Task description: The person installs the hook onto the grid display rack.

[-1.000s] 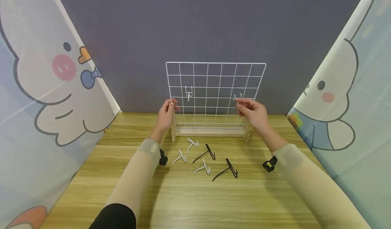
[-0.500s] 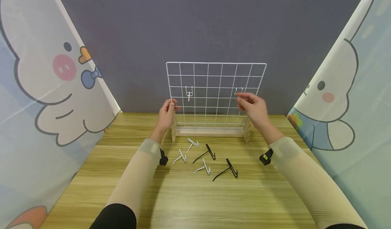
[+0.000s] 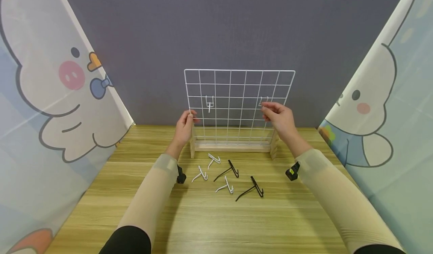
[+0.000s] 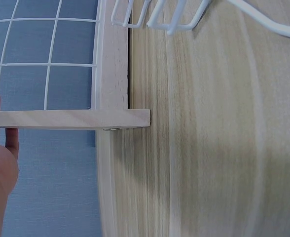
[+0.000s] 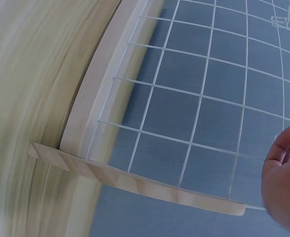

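Grid [image 3: 239, 70]: upright in wooden stand [image 3: 233, 148].
Left hand [image 3: 183, 129]: clamped on grid's left side, well apart from the other.
Right hand [image 3: 281, 120]: pinching white hook [image 3: 261, 100] at grid's right part.
Seating: best set level, both prongs over one wire.
Room: open above grid's top edge; loose hooks [image 3: 232, 168] in front of grid.

White hooks [image 3: 228, 185] — five; black hooks [image 3: 255, 185] — two; white wire grid [image 3: 229, 97], one; wooden stand [image 3: 232, 148], one.
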Available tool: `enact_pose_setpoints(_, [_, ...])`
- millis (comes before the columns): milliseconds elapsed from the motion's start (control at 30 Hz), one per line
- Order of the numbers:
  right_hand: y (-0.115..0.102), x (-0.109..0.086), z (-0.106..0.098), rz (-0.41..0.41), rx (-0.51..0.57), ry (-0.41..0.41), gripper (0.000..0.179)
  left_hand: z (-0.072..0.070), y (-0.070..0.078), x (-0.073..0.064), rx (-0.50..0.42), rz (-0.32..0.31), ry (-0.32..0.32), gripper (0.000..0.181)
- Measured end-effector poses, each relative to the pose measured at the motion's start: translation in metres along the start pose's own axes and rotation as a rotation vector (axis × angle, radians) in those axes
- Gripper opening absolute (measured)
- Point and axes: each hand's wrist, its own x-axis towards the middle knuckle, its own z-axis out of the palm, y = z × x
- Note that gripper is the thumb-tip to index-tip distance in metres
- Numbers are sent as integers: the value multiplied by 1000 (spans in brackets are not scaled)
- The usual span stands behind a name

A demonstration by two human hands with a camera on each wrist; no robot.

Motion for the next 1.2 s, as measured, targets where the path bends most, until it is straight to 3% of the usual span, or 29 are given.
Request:
enact_pose_setpoints(700, [4,2,3,9,81,18,24,1,3,-2,19,-39,2,36])
enact_pose_setpoints(867, [6,1,3,11,59,15,32,1,4,-2,26,-34,10,35])
enact_pose_setpoints(1200, [5,-5,1,-7,34,21,27,2,4,-2,-1,-19,-4,35])
